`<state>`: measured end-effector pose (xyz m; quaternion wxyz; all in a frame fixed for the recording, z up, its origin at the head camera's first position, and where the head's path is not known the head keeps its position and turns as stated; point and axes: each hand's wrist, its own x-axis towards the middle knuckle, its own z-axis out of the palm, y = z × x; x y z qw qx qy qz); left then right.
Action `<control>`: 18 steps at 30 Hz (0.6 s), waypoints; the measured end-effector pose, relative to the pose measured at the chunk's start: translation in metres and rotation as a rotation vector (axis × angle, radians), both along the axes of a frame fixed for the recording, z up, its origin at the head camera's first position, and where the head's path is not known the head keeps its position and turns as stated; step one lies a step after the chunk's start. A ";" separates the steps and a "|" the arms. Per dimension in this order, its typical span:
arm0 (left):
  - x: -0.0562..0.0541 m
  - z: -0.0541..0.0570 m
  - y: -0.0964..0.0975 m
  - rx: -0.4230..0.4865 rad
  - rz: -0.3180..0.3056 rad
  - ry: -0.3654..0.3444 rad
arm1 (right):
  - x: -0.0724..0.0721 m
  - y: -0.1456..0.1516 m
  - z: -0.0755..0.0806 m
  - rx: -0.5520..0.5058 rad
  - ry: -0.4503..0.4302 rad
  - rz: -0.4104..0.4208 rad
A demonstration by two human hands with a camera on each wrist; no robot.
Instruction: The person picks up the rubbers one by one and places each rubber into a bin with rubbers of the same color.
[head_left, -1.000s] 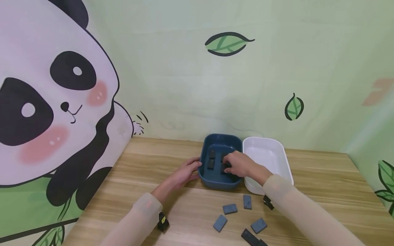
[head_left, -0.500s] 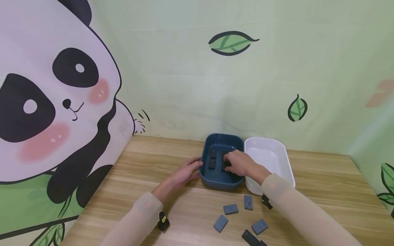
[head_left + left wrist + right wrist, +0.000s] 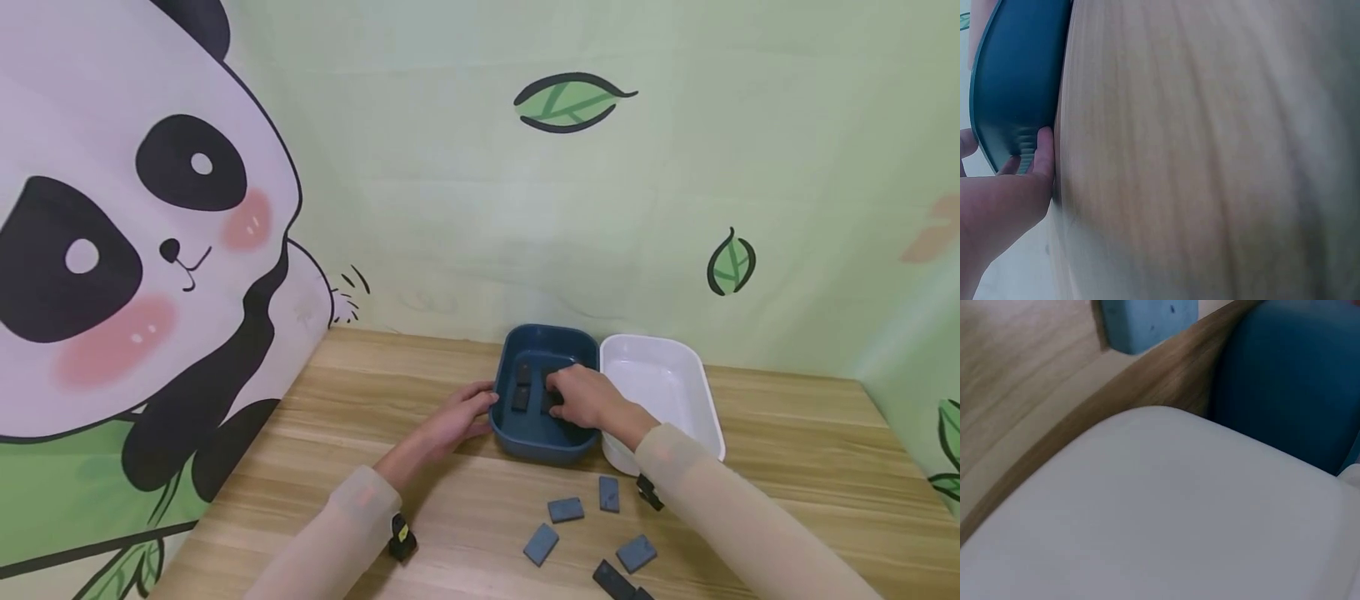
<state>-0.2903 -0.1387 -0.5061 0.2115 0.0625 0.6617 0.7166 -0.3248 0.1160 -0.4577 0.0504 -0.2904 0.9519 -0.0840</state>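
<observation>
Head view first: I watch the right hand [image 3: 588,398] reach down into the dark blue plastic tub [image 3: 546,454], thumb and forefinger curled about a black rectangular block [image 3: 548,402], which they appear to pinch against the tub's floor. The right wrist picture leaves those fingertips out, so I cannot tell how firmly. Another dark piece lies partly hidden just beyond that grip, and two black blocks [image 3: 521,399] stand end to end to its left; I judge the fingers are squaring up a second row alongside them. The left hand [image 3: 459,417] holds the tub's left wall, its lower fingers against the outside near the base and one digit up at the rim, presumably so the tub cannot slide while the other hand works.

Right of the pinch, under the right forearm, sits the white tub [image 3: 667,392], close against the blue one. Nearer me than the grip, four slate-blue blocks [image 3: 636,553] lie scattered on the wooden table [image 3: 420,350], with a pair of black pieces [image 3: 613,579] beyond them at the frame's lower edge.

Against half a second ago, the scene sits slightly farther right in my view; both holds and the loose blocks look unchanged.
</observation>
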 end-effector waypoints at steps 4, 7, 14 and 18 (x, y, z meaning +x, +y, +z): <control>0.001 0.000 0.001 0.006 0.000 0.002 | 0.000 0.001 0.000 0.006 0.004 0.007; 0.000 -0.001 0.001 0.009 0.002 0.002 | -0.001 0.004 0.004 -0.008 -0.003 0.019; 0.001 -0.001 0.001 0.008 0.006 -0.001 | 0.004 0.021 0.028 -0.130 -0.003 0.077; 0.000 -0.002 0.000 0.005 0.002 0.009 | 0.016 0.035 0.042 -0.246 0.028 0.120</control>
